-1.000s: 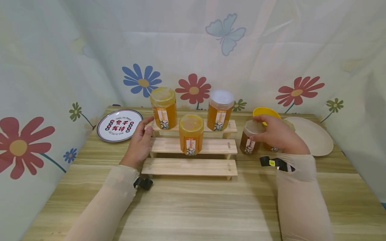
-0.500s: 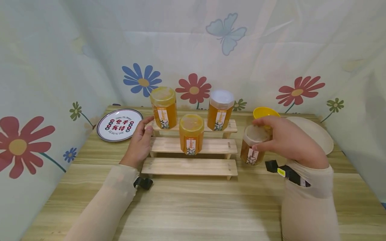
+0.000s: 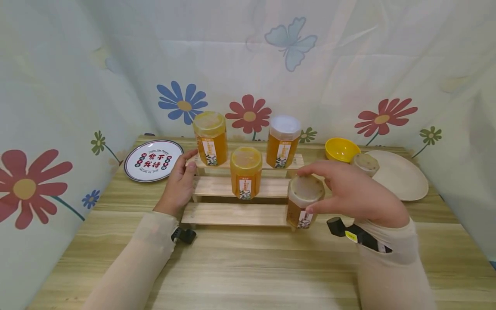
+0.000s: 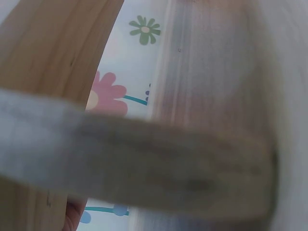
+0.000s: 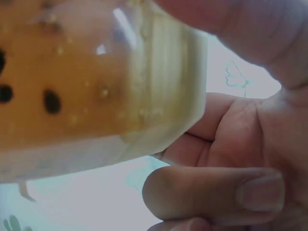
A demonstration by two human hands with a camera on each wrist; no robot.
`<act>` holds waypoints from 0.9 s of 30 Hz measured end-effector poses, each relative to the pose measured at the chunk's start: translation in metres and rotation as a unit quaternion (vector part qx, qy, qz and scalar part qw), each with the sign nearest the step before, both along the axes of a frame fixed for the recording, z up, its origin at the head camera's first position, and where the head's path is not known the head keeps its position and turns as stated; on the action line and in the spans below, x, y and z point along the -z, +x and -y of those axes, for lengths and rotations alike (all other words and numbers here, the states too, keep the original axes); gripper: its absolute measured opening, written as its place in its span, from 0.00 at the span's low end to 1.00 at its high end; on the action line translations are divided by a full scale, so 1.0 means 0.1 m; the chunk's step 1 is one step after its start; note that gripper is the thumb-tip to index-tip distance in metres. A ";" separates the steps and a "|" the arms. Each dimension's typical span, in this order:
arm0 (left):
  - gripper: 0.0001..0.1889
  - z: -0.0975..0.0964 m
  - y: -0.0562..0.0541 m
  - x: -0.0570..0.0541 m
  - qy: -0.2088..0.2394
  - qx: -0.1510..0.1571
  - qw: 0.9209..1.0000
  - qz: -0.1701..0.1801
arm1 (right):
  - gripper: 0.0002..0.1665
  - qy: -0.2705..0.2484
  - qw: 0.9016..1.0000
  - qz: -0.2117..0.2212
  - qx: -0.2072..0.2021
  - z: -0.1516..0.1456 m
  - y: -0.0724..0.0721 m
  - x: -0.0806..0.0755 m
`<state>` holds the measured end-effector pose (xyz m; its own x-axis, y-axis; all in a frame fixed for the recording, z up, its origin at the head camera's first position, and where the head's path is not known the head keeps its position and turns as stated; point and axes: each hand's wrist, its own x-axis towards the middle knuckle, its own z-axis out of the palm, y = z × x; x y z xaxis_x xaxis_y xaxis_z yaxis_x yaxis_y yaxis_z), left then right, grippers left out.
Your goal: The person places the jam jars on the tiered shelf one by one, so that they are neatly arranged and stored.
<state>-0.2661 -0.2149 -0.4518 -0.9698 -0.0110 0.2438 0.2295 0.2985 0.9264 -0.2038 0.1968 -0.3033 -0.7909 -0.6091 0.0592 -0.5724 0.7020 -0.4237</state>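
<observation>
Amber jar [image 3: 298,202]: in the right hand [image 3: 354,193], near the right end of the lowest step of the wooden rack [image 3: 234,214], roughly upright; I cannot tell if its base touches the wood.
Weight and walls: it looks full, with dark specks inside, so I judge it rather heavy for its size; walls seem stiff, smooth, maybe slippery.
Where to hold: best across the flat sides just below the lid [image 3: 306,188], thumb and fingers opposite; the lid alone seems a less sure place.
Right hand: opened about as wide as the jar, gripping its upper part, thumb on the near side and a finger on the far side; in the right wrist view other fingers bend free of it.
Left hand [image 3: 180,185]: nearly closed, it seems to pinch the left end of the top step; its wrist view shows mostly blurred wood.
Jars on rack: two stand on the top step, left [image 3: 211,144] and right [image 3: 284,144], and one on the middle step [image 3: 246,174].
</observation>
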 end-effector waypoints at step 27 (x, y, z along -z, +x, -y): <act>0.26 -0.02 0.03 -0.04 0.016 0.001 1.000 0.010 | 0.43 0.025 0.998 0.052 -0.023 0.22 -0.15 0.18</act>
